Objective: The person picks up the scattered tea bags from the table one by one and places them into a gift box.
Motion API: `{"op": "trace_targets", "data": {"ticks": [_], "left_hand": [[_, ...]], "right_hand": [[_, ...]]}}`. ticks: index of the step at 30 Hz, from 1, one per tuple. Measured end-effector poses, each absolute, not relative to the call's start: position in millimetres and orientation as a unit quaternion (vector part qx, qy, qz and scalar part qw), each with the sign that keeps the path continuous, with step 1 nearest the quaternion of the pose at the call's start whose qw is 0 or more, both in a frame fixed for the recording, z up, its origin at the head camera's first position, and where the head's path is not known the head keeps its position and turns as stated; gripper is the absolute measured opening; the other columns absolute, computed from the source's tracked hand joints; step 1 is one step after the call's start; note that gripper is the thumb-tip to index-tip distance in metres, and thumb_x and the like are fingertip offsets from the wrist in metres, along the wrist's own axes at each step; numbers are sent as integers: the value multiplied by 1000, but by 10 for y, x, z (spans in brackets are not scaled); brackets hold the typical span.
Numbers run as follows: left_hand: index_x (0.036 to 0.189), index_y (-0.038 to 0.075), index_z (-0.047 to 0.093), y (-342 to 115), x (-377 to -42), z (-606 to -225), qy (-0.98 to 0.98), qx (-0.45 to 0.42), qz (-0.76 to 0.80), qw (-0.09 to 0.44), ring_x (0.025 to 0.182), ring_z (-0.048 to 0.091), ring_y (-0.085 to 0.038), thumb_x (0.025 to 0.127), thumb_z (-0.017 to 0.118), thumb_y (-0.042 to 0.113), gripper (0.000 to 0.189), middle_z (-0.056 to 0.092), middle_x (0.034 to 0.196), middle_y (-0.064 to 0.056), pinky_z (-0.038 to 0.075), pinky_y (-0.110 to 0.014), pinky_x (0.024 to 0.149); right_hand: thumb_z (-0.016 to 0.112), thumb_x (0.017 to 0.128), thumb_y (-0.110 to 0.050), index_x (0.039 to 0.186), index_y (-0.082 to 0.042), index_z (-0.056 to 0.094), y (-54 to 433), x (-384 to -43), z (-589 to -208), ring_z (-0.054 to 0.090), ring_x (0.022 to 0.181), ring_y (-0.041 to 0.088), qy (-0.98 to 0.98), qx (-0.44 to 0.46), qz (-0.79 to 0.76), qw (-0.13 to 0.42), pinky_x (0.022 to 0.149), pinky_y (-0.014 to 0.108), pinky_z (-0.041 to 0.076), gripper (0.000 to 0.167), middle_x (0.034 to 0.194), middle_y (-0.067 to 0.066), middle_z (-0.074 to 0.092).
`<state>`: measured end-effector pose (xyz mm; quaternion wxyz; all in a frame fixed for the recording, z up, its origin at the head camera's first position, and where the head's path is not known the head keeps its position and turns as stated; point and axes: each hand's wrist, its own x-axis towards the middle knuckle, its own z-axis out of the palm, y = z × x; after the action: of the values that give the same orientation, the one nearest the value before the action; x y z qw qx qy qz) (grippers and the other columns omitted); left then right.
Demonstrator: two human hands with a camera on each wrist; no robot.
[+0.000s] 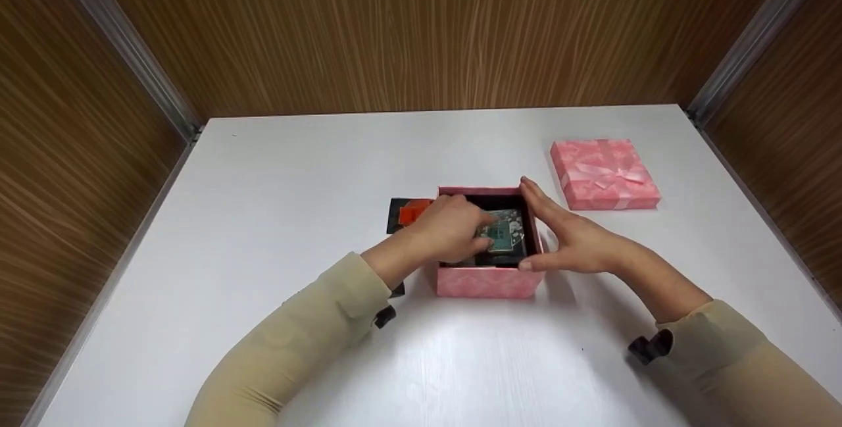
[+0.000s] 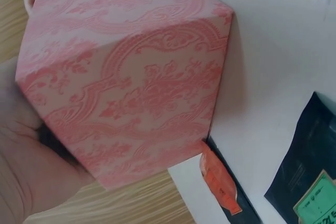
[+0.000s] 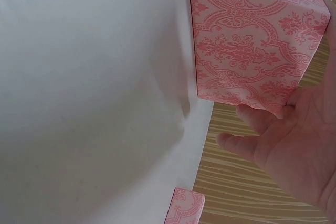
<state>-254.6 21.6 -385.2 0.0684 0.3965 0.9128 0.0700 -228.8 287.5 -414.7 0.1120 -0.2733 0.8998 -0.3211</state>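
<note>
A pink patterned gift box (image 1: pixel 487 282) stands lidless on the white table, with a dark inside. My left hand (image 1: pixel 447 229) reaches in over its left wall. Thumb and forefinger pinch the left side of a greenish patterned packet (image 1: pixel 505 233) lying in the box; the other fingers are curled and partly hidden. Along the right wall my right hand (image 1: pixel 572 239) is spread, thumb at the front corner and forefinger at the back corner. In the right wrist view its fairly straight fingers (image 3: pixel 241 142) touch or lie beside the far edge of the box.
A pink lid (image 1: pixel 608 174) with a ribbon bow sits to the box's right, further back. Left of the box lies a black packet with an orange part (image 1: pixel 413 212). Another black packet (image 2: pixel 299 156) with a green label is partly covered by my left arm in the head view.
</note>
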Motion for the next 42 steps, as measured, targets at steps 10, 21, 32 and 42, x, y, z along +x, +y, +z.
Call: {"op": "trace_targets", "data": {"ticks": [10,21,32,42], "left_hand": [[148,13,64,-324,-2692,-3637,895,350,276,9,112,67,-27,106,66,28,45,78,118,-7,50,-43,105],[148,12,65,-1302,-2749,-3917,899,247,358,44,120,66,-29,103,71,25,47,75,122,-10,51,-49,103],[149,6,61,-1807,-2597,-4338,886,224,376,154,129,61,-32,95,82,28,63,69,137,-14,46,-52,112],[149,6,61,-1777,-2484,-4457,898,251,321,166,132,54,-32,87,89,34,74,64,142,-11,40,-52,116]], "right_hand": [[87,87,-48,172,-20,1,2870,-2278,-4140,6,162,33,900,-280,-315,106,125,61,22,124,178,6,-4],[86,87,-50,172,-22,-1,2876,-2276,-4131,7,162,33,904,-272,-310,112,124,62,23,125,178,5,-5],[86,87,-50,172,-21,-1,2881,-2285,-4128,5,162,34,907,-269,-304,115,124,63,21,125,178,5,-5],[86,87,-50,172,-21,0,2871,-2287,-4134,6,162,34,905,-273,-306,114,124,62,22,124,178,5,-4]]}}
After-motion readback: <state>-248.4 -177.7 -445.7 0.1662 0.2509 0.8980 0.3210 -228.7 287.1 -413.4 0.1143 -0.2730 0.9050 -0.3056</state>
